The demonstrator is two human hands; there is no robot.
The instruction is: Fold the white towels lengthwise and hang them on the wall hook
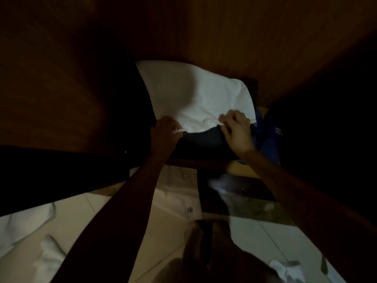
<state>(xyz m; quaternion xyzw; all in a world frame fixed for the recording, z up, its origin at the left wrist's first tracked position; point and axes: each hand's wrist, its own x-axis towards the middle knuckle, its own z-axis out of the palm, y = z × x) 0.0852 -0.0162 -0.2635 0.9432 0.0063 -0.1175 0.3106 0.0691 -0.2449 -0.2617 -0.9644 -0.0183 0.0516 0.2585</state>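
A white towel (195, 94) lies spread against the dark wooden wall at the centre of the head view. My left hand (166, 132) pinches its near edge on the left. My right hand (236, 131) pinches the same edge further right. Between the hands the edge sags over a dark cloth (202, 144). Small dark knobs (185, 133), perhaps hooks, show at the edge by each hand; the dim light hides what they are. More white towels (26, 227) lie on the pale tiled floor at the lower left.
Blue garments (269, 137) hang at the right of the towel. A white cloth with a small dark logo (179, 199) lies below my arms. Crumpled white fabric (285, 268) sits on the floor at the lower right. Dark wood panels surround the scene.
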